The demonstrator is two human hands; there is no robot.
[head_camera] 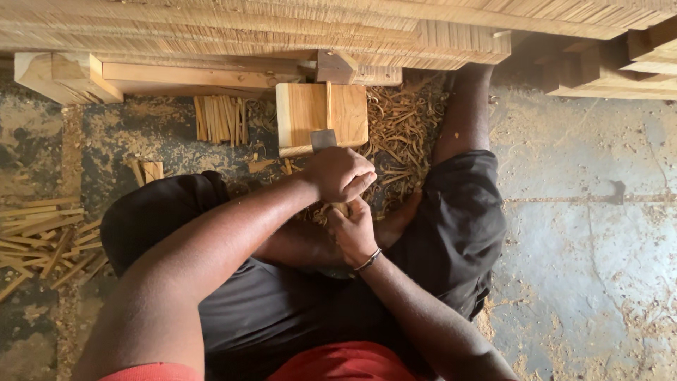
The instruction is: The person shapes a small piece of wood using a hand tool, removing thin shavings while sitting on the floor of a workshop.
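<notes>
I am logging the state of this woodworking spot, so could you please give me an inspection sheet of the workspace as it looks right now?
Surface: bare concrete floor, dusty, with sawdust patches.
Job's things: a wooden block stands on the floor; a flat metal blade rests against it, gripped in the left hand. The right hand holds a thin wood piece just below.
Clutter: curled shavings beside the block; thin sticks piled at the left; a short bundle of sticks near the block.
Grippers: both hands closed.
Cables: nothing seen.
Surroundings: stacked timber along the top edge.
</notes>
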